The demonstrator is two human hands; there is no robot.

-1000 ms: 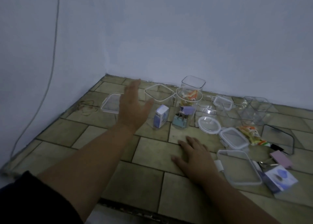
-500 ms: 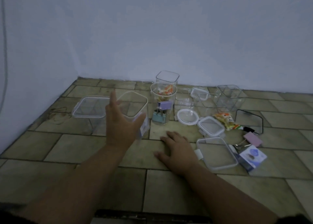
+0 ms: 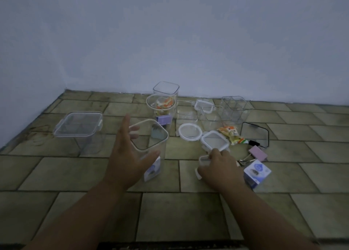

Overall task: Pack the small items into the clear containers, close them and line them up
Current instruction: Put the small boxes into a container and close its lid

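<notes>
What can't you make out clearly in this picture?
Head view only.
The lid: mostly covered by the right hand holding it.
The small box in the tall container: print blurred, partly behind the left hand.
The orange and white pieces in the round jar: too small and dim to identify.
</notes>
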